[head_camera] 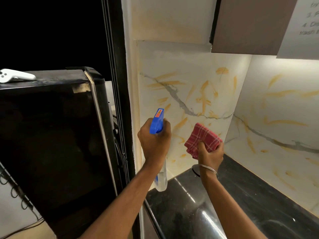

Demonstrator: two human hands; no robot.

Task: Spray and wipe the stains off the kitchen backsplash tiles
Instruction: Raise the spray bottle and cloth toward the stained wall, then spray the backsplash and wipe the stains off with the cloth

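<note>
My left hand (153,140) grips a clear spray bottle (160,180) by its neck, its blue trigger head (157,121) pointed at the wall. My right hand (209,152) holds a folded red checked cloth (203,137) just in front of the tiles. The white marble backsplash (188,80) in the corner bears many orange-yellow smears (203,95). More smears (286,122) run along the right wall above the counter.
A glossy black counter (241,200) runs under the tiles. A dark fridge (51,135) stands at the left with a white object (15,75) on top. A brown wall cabinet (250,25) hangs above on the right. A round metal object (196,169) sits behind my right wrist.
</note>
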